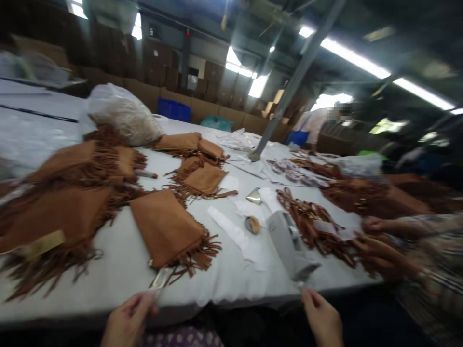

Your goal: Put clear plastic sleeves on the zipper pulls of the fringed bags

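Observation:
Low in the head view, my left hand (130, 319) is closed in a pinch beside a pale, shiny loop (159, 278) at the lower corner of a tan fringed pouch (168, 229). Whether the fingers hold that loop is blurred. My right hand (321, 315) pinches thumb and forefinger together at the table edge, just below the front end of a grey tape dispenser (284, 241). A tiny pale bit shows at those fingertips, too small to name. The pouch lies flat on the white-covered table (119, 262), fringe to the right.
Larger brown fringed bags (72, 207) lie left, smaller tan pouches (204, 179) behind. A roll of tape (252, 224), white paper strips (231, 231) and brown straps (307, 219) surround the dispenser. At right, a co-worker's hands (379, 246) handle brown pieces. A grey post (296, 82) rises behind.

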A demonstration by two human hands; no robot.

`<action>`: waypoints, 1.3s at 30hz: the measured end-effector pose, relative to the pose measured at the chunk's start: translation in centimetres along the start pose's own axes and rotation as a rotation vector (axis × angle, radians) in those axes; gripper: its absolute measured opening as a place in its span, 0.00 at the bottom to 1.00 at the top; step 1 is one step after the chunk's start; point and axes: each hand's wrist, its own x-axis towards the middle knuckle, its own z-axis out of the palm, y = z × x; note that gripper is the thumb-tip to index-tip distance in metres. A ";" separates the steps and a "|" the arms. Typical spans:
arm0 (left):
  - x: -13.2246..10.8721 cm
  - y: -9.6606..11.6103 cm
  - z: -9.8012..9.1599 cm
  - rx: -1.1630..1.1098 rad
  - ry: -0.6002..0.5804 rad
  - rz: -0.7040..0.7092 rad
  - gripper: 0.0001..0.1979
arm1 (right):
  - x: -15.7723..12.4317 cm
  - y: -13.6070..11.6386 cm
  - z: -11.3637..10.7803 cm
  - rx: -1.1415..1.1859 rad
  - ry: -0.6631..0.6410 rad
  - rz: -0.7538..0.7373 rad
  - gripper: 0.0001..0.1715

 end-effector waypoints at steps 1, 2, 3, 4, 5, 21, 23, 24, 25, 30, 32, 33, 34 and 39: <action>0.2 -0.1 0.1 -0.006 -0.001 0.022 0.26 | -1.3 -1.1 1.4 0.027 -0.087 -0.025 0.20; 0.4 -0.2 0.2 -0.045 -0.073 0.108 0.26 | -3.0 -2.5 2.9 0.088 -0.204 -0.089 0.20; 0.7 -0.4 0.3 -0.071 -0.132 0.188 0.25 | -5.0 -4.3 4.3 0.154 -0.363 -0.173 0.20; 0.9 -0.6 0.3 -0.069 -0.136 0.228 0.24 | -7.2 -6.2 5.6 0.220 -0.522 -0.268 0.19; 1.1 -0.8 0.4 -0.057 -0.153 0.266 0.23 | -9.5 -8.4 6.7 0.263 -0.688 -0.348 0.19; 0.7 -3.2 0.3 0.235 0.110 0.867 0.12 | -18.1 -19.9 15.9 0.260 -1.157 -0.651 0.15; 0.7 -3.3 0.3 0.293 0.152 0.967 0.12 | -18.1 -20.3 15.8 0.208 -1.153 -0.640 0.14; 0.7 -3.2 0.3 0.320 0.164 1.001 0.12 | -18.0 -20.5 15.8 0.180 -1.156 -0.627 0.14; 0.7 -3.1 0.3 0.343 0.174 1.023 0.13 | -17.9 -20.7 15.7 0.152 -1.168 -0.608 0.15; 0.4 -2.6 0.2 0.391 0.211 1.046 0.13 | -17.2 -21.2 15.7 0.049 -1.283 -0.434 0.17; 0.4 -2.6 0.2 0.389 0.223 1.047 0.14 | -17.1 -21.3 15.6 0.030 -1.316 -0.344 0.17; 0.4 -2.7 0.2 0.385 0.227 1.045 0.14 | -17.1 -21.3 15.6 0.026 -1.324 -0.308 0.18; 0.5 -2.7 0.2 0.381 0.225 1.041 0.14 | -17.2 -21.3 15.5 0.031 -1.330 -0.280 0.19; 0.3 -2.0 0.3 0.315 0.201 0.974 0.13 | -17.2 -21.2 15.2 0.102 -1.300 -0.180 0.21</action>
